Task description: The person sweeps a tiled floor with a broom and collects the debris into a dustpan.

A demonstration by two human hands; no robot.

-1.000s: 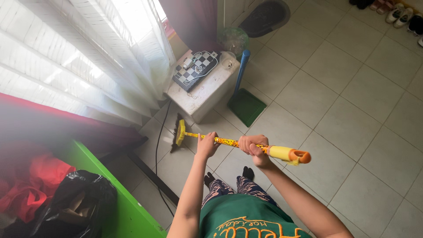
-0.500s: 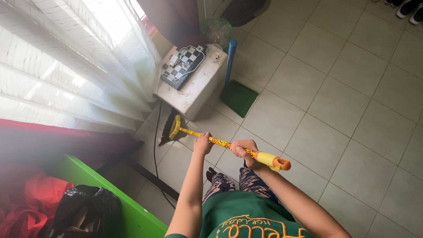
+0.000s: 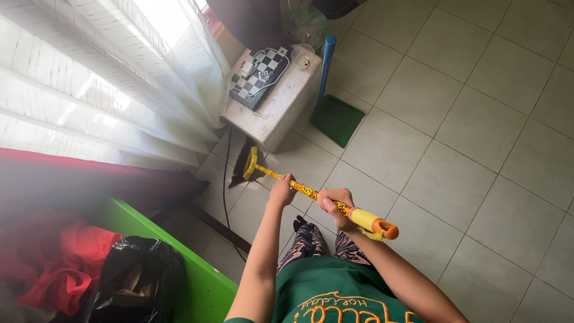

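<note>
Both hands grip a broom with a yellow patterned handle (image 3: pixel 311 192). My left hand (image 3: pixel 281 190) holds the shaft further down; my right hand (image 3: pixel 336 206) holds it nearer the yellow and orange end cap (image 3: pixel 379 224). The dark bristle head (image 3: pixel 243 162) rests on the tiled floor, close to the base of a white block-shaped stand (image 3: pixel 276 107) and a black cable (image 3: pixel 226 179). My feet in dark socks show just below the handle.
A green dustpan (image 3: pixel 336 119) with a blue handle leans beside the stand. A checkered bag (image 3: pixel 260 73) and a cup lie on the stand. White curtains hang at left. A green bench edge (image 3: pixel 179 251), a black plastic bag (image 3: pixel 134 281) and red cloth fill the lower left.
The broom head has shifted slightly along the floor near the stand, and the view has tilted and drifted. Both hands keep the same grip on the handle.
</note>
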